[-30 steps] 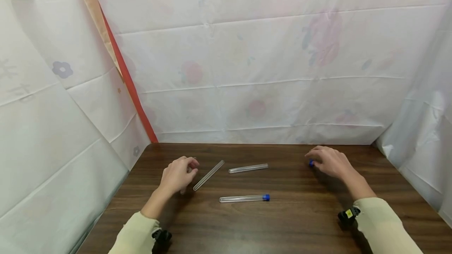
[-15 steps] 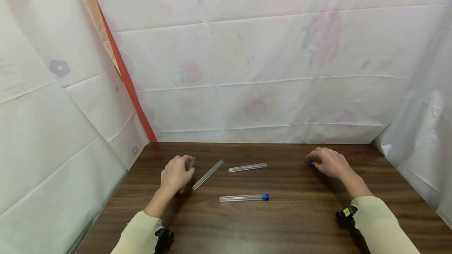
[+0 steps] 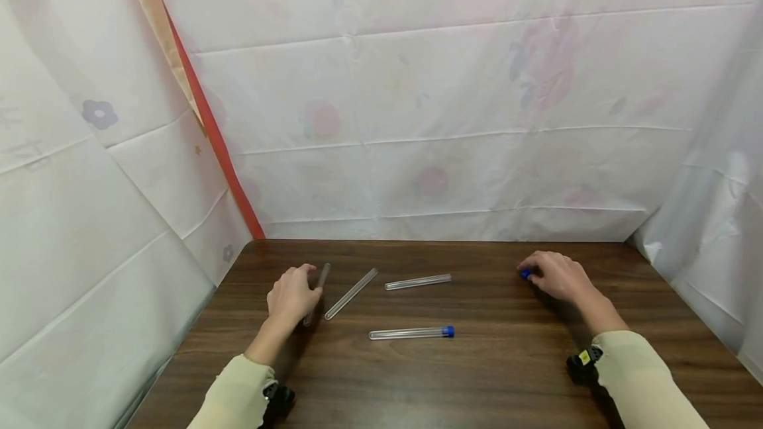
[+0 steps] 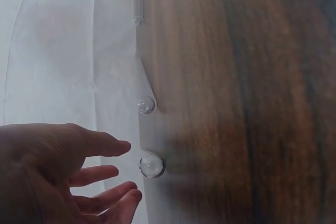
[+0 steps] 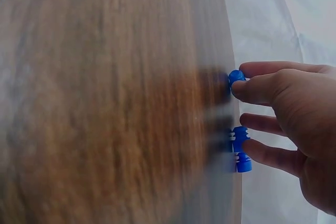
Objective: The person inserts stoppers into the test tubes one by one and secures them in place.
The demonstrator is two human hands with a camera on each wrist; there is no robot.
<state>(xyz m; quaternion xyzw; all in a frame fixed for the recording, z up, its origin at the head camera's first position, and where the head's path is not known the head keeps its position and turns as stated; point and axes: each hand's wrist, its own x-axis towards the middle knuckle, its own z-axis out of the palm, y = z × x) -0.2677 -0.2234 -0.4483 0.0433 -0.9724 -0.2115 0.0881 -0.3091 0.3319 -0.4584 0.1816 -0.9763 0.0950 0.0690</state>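
Head view: light pieces, slick and apt to roll

Biggest first: a white printed sheet (image 3: 381, 104) behind a dark wood-grain table (image 3: 507, 376). Looks flat and smooth on top, with little to stop a round thing from rolling.

Next in size, the hands. Left hand (image 3: 292, 293): fingers relaxed and apart, gripping nothing; in the left wrist view, close to the leftmost tube (image 3: 324, 275), with no clear contact. Right hand (image 3: 557, 275): thumb and forefinger pinching a blue cap (image 5: 236, 75), low over the table.

Then the clear tubes, all lying on the table: the leftmost one partly hidden by the left hand, a slanted tube (image 3: 352, 294) just to its right, a far tube (image 3: 418, 282) beyond that, and a capped tube (image 3: 405, 334) nearer the body, blue stopper (image 3: 448, 332) at its right end. Probably light, stiff and slippery; glass or plastic, hard to say, so best treated as fragile. Best taken mid-length, thumb against fingertips, with light pressure.

Smallest, the caps: besides the pinched one, a middle cap (image 5: 241, 136) and a lower cap (image 5: 244, 166) near the other right fingertips, contact unclear. Likely very light and firm, easily flicked away; best pinched round the wide blue head, clear of the ridged stem.
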